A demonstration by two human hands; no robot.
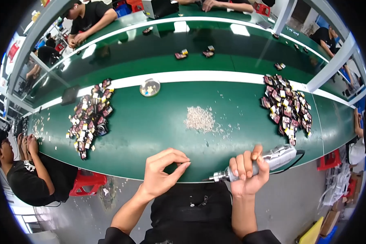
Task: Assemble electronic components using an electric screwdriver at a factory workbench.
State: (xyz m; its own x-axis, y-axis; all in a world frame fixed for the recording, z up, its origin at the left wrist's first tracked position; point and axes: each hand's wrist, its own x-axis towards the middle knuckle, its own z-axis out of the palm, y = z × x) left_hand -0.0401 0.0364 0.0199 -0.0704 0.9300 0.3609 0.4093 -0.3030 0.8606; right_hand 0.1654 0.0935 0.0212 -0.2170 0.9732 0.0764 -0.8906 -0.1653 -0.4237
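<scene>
Near the front edge of the green table (150, 134), my left hand (162, 168) is closed in a pinch, thumb against forefinger. Whatever sits between those fingertips is too small to make out. My right hand (248, 175) is wrapped round a grey electric screwdriver (278, 157), its metal tip turned left toward my left hand and its black cord looping off at the right. Beyond both hands lies a heap of tiny pale pieces, apparently screws (199, 119), with strays scattered to its right.
Piles of small dark parts with white and yellow labels lie at the left (89, 118) and right (286, 105). A round clear dish (150, 88) holds yellowish bits. Past a white rail (171, 76) runs a dark belt (142, 51) carrying similar parts. A co-worker (32, 175) sits at left.
</scene>
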